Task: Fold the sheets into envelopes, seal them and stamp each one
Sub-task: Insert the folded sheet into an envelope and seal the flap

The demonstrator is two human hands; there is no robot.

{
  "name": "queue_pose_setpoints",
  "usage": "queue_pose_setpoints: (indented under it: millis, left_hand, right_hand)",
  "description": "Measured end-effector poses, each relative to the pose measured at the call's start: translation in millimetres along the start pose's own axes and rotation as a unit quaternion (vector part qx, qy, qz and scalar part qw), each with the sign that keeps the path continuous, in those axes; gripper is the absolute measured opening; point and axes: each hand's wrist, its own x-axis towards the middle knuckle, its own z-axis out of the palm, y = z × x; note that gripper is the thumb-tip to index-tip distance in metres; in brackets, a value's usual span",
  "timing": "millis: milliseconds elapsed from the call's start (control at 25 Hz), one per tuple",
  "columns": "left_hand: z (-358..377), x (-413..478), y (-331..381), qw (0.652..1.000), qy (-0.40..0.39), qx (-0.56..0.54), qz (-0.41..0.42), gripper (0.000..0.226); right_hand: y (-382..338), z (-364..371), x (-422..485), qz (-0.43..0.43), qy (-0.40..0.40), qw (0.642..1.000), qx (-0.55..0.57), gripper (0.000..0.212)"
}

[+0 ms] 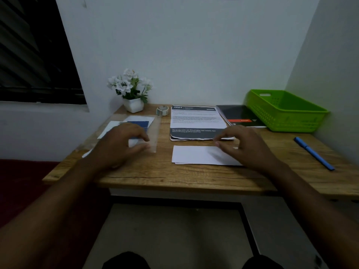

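Left hand (pixel 120 146): low over the near corner of a clear sleeve (pixel 155 131), fingers curled and blurred. I cannot tell whether it grasps the plastic or only rests on it.
Under the left hand: white papers and a blue card (pixel 141 124) lie inside the sleeve.
Beyond the left hand: a flower pot (pixel 133 104), and to its right a tape roll (pixel 162 110).
Between the hands: the folded sheet (pixel 194 155) lies flat on the desk (pixel 174 175), its right end under the right hand. The printed stack (pixel 196 121) lies just beyond it.
Right hand (pixel 244 146): thumb and forefinger are drawn close above the folded sheet's far edge. Whether they pinch anything is not clear.
Right of the right hand: a black booklet (pixel 239 114) and a green basket (pixel 287 121) beyond it, with a blue pen (pixel 313 153) well apart.
Risk, left: the slick sleeve may slide when the left hand pulls, spilling its papers off the near-left desk edge.
Risk, centre: the folded sheet may spring open if the right hand lifts before it is taped, and a skewed crease would leave the flap misaligned.
Risk, tape: the roll lies beyond both hands, so reaching for it could drag the printed stack.
Counts: two hands; one sleeve, blue card, pot, tape roll, folded sheet, booklet, basket and pen. The stack holds several sheets, number unclear. I can make out no stamp.
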Motion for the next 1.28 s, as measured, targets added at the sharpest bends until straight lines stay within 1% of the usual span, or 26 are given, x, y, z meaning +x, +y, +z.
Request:
queue_pose_setpoints:
  millis: [80, 200, 280, 320, 400, 480, 640, 760, 880, 1040, 1160, 1280]
  left_hand:
    - [-26.7, -10.1, -30.3, 0.999, -0.036, 0.018, -0.037, 0.024]
    - [-51.3, -26.6, -69.0, 0.985, -0.104, 0.037, -0.129, 0.038]
    - [-55.2, -35.5, -84.6, 0.975, -0.134, 0.046, -0.172, 0.039]
    - [-56.0, -39.3, -91.1, 0.972, -0.142, 0.049, -0.179, 0.038]
    - [-55.4, -44.6, -100.5, 0.974, -0.148, 0.067, -0.160, 0.032]
    - [-54.3, -47.9, -105.6, 0.979, -0.130, 0.097, -0.121, 0.026]
    - [-50.4, -50.7, -103.3, 0.982, -0.074, 0.156, -0.079, 0.026]
    - [-49.8, -50.3, -102.3, 0.980, -0.028, 0.192, -0.048, 0.023]
    - [-50.5, -49.3, -100.6, 0.980, 0.000, 0.192, -0.042, 0.019]
    - [-52.8, -47.1, -98.7, 0.983, 0.008, 0.180, -0.043, 0.017]
    - [-54.3, -43.6, -101.0, 0.983, 0.004, 0.175, -0.053, 0.019]
    - [-55.5, -41.1, -101.3, 0.982, -0.001, 0.177, -0.058, 0.020]
  right_hand:
    - [-23.9, 17.0, 16.8, -0.035, -0.020, 0.999, -0.002, 0.021]
    - [-64.2, 45.9, 34.8, -0.069, -0.056, 0.996, -0.005, 0.019]
    - [-93.2, 62.5, 42.4, -0.092, -0.071, 0.993, 0.009, 0.018]
    - [-108.5, 70.8, 45.4, -0.102, -0.078, 0.992, 0.016, 0.017]
    - [-138.0, 86.9, 49.5, -0.119, -0.093, 0.988, 0.036, 0.018]
    - [-163.8, 105.2, 52.9, -0.135, -0.106, 0.984, 0.038, 0.019]
    - [-193.3, 142.1, 61.3, -0.144, -0.116, 0.982, -0.034, 0.031]
    - [-201.0, 156.8, 65.6, -0.134, -0.105, 0.981, -0.090, 0.028]
    - [-206.8, 160.2, 68.3, -0.133, -0.090, 0.980, -0.121, 0.028]
    - [-211.0, 153.7, 74.9, -0.112, -0.069, 0.984, -0.119, 0.024]
    - [-210.5, 149.2, 73.1, -0.099, -0.050, 0.990, -0.092, 0.017]
    - [-208.6, 144.8, 67.5, -0.100, -0.013, 0.993, -0.054, 0.014]
